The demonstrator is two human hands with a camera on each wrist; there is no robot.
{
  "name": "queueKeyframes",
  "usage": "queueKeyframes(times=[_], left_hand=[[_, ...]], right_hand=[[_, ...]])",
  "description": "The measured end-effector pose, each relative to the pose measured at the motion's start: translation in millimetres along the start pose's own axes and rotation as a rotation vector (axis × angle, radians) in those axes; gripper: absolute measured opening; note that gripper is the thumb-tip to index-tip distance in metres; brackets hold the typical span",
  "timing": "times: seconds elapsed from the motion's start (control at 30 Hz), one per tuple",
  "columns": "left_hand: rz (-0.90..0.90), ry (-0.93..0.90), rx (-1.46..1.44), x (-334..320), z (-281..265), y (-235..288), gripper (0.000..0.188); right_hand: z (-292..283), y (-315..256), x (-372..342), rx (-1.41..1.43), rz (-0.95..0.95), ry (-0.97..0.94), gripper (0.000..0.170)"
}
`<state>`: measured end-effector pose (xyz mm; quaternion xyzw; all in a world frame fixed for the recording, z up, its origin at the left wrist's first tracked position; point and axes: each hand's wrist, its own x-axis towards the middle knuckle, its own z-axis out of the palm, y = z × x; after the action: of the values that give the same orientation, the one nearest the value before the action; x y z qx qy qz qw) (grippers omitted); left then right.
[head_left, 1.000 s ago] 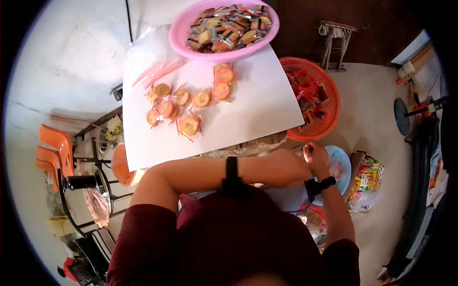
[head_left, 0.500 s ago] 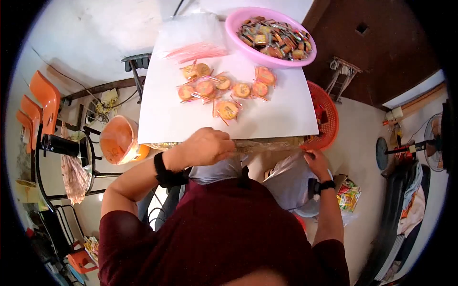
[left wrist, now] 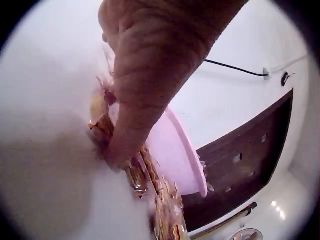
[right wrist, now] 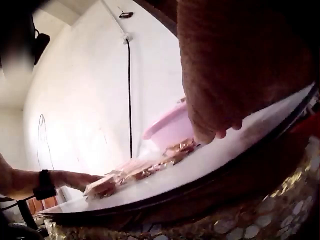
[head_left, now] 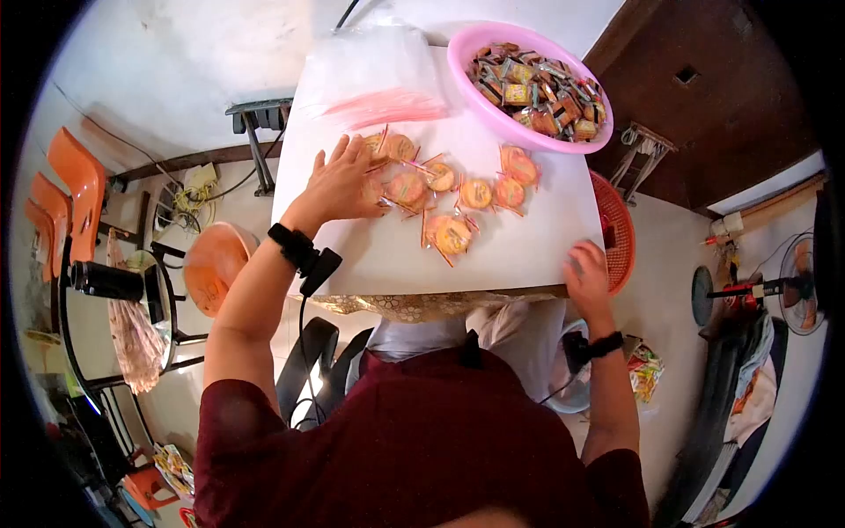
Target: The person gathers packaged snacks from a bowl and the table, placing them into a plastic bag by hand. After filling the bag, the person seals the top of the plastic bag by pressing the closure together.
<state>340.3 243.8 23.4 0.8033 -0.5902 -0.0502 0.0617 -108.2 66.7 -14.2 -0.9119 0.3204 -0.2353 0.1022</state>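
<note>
Several clear bags of round biscuits (head_left: 453,235), closed with pink ties, lie grouped on the white tabletop (head_left: 519,251). My left hand (head_left: 339,185) is at the left end of this group, its fingers spread and its inner edge against the nearest bags. In the left wrist view, the thumb side of the left hand (left wrist: 150,65) reaches down to the bags (left wrist: 150,175) and hides part of them. At the table's right front edge rests my right hand (head_left: 587,273), its fingers loosely bent and holding nothing.
A pink basin (head_left: 458,75) full of small wrapped snacks stands at the back right. Pink ties (head_left: 387,107) and clear plastic bags (head_left: 370,62) lie at the back left. An orange-red basket (head_left: 623,238) sits beside the table's right edge; an orange bucket (head_left: 216,264) is at the left.
Both hands have come up from below the front edge to the tabletop. The left hand has moved forward to the bagged biscuits; the right now rests at the right corner.
</note>
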Motion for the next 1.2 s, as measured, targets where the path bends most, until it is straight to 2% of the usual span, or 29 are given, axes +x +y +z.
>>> queueKeyframes(times=[0.1, 0.13, 0.2, 0.27, 0.53, 0.67, 0.77, 0.87, 0.97, 1.0, 1.2], left_hand=[[0.042, -0.041, -0.025, 15, -6, 7, 0.102], [0.068, -0.038, -0.023, 19, -6, 8, 0.100], [0.121, -0.040, -0.014, 23, -4, 8, 0.096], [0.139, -0.040, 0.007, 26, -10, 11, 0.087], [0.158, 0.014, 0.042, 16, -11, -21, 0.039], [0.079, 0.030, 0.176, 7, -9, -29, 0.041], [0.190, 0.167, 0.034, 10, -9, -23, 0.046], [0.277, 0.217, -0.052, 16, -13, 19, 0.057], [0.332, 0.175, -0.116, 18, -10, 48, 0.065], [0.334, 0.076, -0.103, 19, -12, 50, 0.071], [0.214, 0.030, -0.275, 16, -3, 43, 0.067]], right_hand=[[28, -12, 16, 0.111, 0.060, 0.068, 0.024], [34, -10, 19, 0.086, 0.042, 0.129, 0.022], [40, -9, 25, 0.076, 0.136, 0.157, 0.021], [47, -7, 26, 0.059, 0.203, 0.202, 0.017], [47, -20, 32, -0.035, 0.224, 0.280, 0.014], [46, -22, 33, -0.053, 0.229, 0.272, 0.014], [45, -22, 33, -0.026, 0.207, 0.289, 0.015], [42, -25, 33, -0.001, 0.216, 0.279, 0.016], [40, -27, 32, 0.013, 0.234, 0.267, 0.016], [41, -25, 32, 0.009, 0.233, 0.267, 0.016], [42, -26, 31, 0.005, 0.222, 0.278, 0.016]])
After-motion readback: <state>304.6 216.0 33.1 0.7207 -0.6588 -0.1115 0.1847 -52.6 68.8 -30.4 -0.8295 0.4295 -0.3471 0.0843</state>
